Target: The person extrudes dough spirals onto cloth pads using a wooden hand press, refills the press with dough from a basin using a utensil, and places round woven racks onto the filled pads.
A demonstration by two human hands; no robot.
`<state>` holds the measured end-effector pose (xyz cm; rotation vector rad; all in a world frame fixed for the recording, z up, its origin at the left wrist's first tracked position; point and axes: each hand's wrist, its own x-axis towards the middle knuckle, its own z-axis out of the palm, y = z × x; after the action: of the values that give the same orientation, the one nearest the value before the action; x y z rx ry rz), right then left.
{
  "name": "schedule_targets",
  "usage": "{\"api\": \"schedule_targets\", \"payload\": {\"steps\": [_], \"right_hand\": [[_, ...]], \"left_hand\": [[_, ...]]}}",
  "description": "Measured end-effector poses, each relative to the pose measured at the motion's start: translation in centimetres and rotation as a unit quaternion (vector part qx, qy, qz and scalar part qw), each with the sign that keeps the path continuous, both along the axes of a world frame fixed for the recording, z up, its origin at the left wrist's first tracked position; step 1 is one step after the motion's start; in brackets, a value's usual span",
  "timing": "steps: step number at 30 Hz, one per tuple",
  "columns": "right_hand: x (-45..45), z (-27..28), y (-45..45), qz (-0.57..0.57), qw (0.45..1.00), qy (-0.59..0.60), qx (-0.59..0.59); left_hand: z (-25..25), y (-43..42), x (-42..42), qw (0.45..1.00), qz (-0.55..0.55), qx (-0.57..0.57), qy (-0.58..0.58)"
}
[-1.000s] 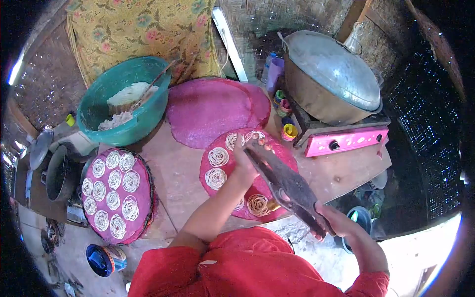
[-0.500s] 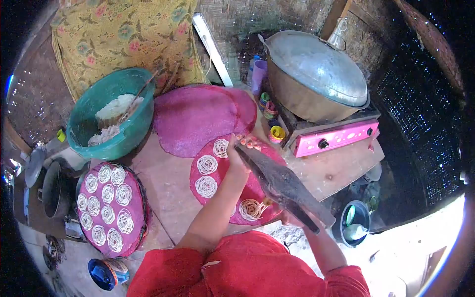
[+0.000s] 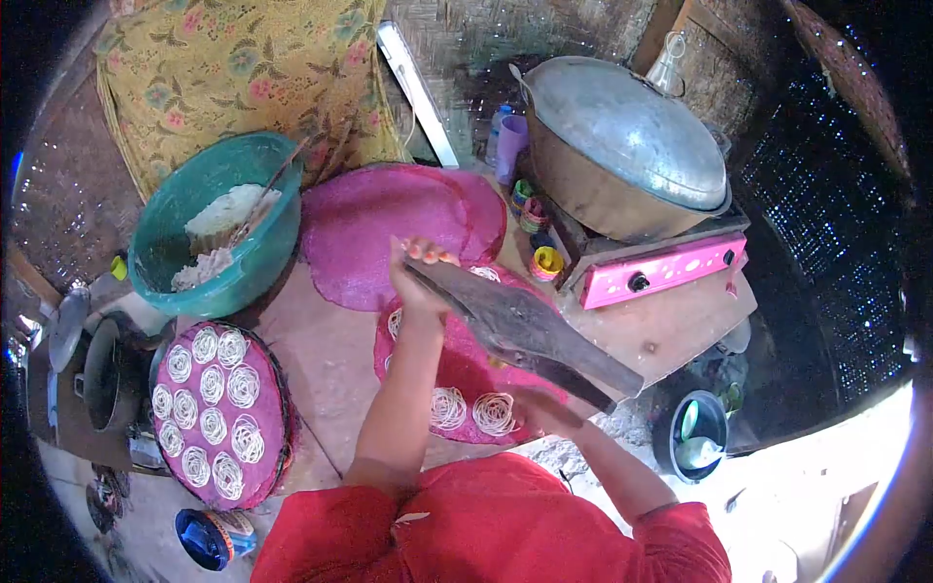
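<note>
My left hand (image 3: pixel 416 282) is wrapped round the upper left end of a dark wooden hand press (image 3: pixel 525 325), a long two-armed tool held slantwise above a pink mesh sheet (image 3: pixel 465 364). My right hand (image 3: pixel 549 413) is low, below the press's right end, beside a nest of pale noodle strands (image 3: pixel 495 414); its fingers are blurred and partly shaded, and I cannot tell whether they grip anything. Another noodle nest (image 3: pixel 448 408) lies just left of that one. More nests on the sheet are partly covered by my left forearm and the press.
A round tray (image 3: pixel 282 428) of noodle nests stands at left, below a green basin (image 3: pixel 155 257) of white dough. Other pink sheets (image 3: pixel 389 233) lie behind. At right, a large lidded pot (image 3: pixel 593 180) sits on a pink-fronted stove (image 3: pixel 666 270). A dark bucket (image 3: pixel 671 452) stands lower right.
My left hand and its end of the press have moved left and slightly up. My right hand has shifted left, from behind the press's right end to beside the noodle nest.
</note>
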<state>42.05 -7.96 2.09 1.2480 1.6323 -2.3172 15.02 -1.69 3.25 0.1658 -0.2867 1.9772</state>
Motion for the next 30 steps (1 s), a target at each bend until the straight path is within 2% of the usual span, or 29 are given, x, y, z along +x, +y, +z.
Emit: {"api": "schedule_targets", "payload": {"steps": [1, 2, 3, 4, 5, 6, 8, 9, 10, 12, 13, 14, 16, 17, 19, 21, 23, 24, 26, 27, 28, 29, 30], "right_hand": [[-0.6, -0.6, -0.7, 0.053, 0.985, 0.019, 0.166], [-1.1, -1.3, -1.5, 0.104, 0.938, 0.039, 0.327], [-1.1, -2.6, -1.8, 0.131, 0.905, 0.051, 0.403], [-1.1, -3.8, -2.1, 0.15, 0.863, 0.06, 0.478], [-1.0, -6.8, -1.6, 0.012, 0.951, 0.125, 0.284], [-0.9, -9.6, -0.9, -0.127, 0.973, 0.181, 0.069], [-0.1, -8.5, 0.0, -0.255, 0.928, 0.225, -0.151], [0.9, -3.4, 0.6, -0.185, 0.968, 0.127, 0.112], [1.7, -2.1, 0.8, -0.14, 0.958, 0.078, 0.24], [3.1, -1.1, 1.2, -0.021, 0.873, -0.071, 0.482], [3.7, -1.5, 1.3, 0.056, 0.794, -0.157, 0.585], [3.8, -2.2, 1.1, 0.052, 0.794, -0.157, 0.585], [3.4, -3.8, 0.2, 0.006, 0.767, -0.149, 0.624], [3.1, -3.6, -0.2, -0.006, 0.761, -0.147, 0.631], [2.5, -4.5, 0.0, -0.005, 0.759, -0.134, 0.637], [1.8, -4.5, 0.2, -0.006, 0.755, -0.117, 0.645], [1.2, -4.0, 0.2, 0.042, 0.717, -0.164, 0.676], [1.1, -4.1, 0.3, 0.042, 0.717, -0.162, 0.676], [1.0, -4.5, 0.5, 0.045, 0.732, -0.181, 0.655], [1.3, -4.7, 0.6, 0.047, 0.732, -0.179, 0.656], [1.9, -5.0, 0.6, 0.049, 0.76, -0.134, 0.635], [2.3, -5.2, 0.5, 0.052, 0.785, -0.09, 0.611], [2.4, -5.1, 0.1, 0.055, 0.785, -0.09, 0.61]], "left_hand": [[0.9, -0.2, -0.8, 0.999, -0.01, 0.044, 0.02], [1.9, -0.5, -1.5, 0.995, -0.021, 0.088, 0.041], [3.2, -1.0, -2.1, 0.995, -0.019, 0.087, 0.043], [4.7, -1.6, -2.7, 0.988, -0.048, 0.138, 0.053], [6.0, -2.5, -3.1, 0.977, -0.077, 0.188, 0.063], [7.1, -3.5, -3.6, 0.977, -0.077, 0.188, 0.065], [9.1, -5.9, -4.6, 0.972, -0.046, 0.209, 0.099], [10.0, -7.2, -5.4, 0.966, -0.04, 0.222, 0.13], [10.8, -8.8, -6.3, 0.958, -0.036, 0.234, 0.161], [12.7, -12.5, -6.9, 0.97, 0.045, 0.142, 0.192], [13.4, -14.9, -8.3, 0.949, 0.079, 0.124, 0.279], [14.0, -17.3, -9.3, 0.919, 0.117, 0.104, 0.363], [16.2, -20.4, -7.3, 0.888, 0.22, 0.007, 0.404], [17.0, -21.6, -6.9, 0.888, 0.218, 0.004, 0.405], [18.0, -23.5, -6.4, 0.814, 0.233, 0.007, 0.533], [18.2, -24.5, -5.3, 0.798, 0.243, -0.035, 0.551], [18.1, -25.0, -4.3, 0.769, 0.249, -0.094, 0.581], [17.3, -25.2, -4.3, 0.767, 0.25, -0.095, 0.583], [15.7, -25.6, -4.5, 0.797, 0.25, -0.157, 0.527], [15.8, -25.6, -4.2, 0.783, 0.251, -0.175, 0.541], [15.6, -25.6, -3.9, 0.782, 0.254, -0.177, 0.54], [15.3, -25.5, -3.7, 0.776, 0.276, -0.217, 0.524], [15.0, -25.5, -3.5, 0.769, 0.297, -0.256, 0.505]]}}
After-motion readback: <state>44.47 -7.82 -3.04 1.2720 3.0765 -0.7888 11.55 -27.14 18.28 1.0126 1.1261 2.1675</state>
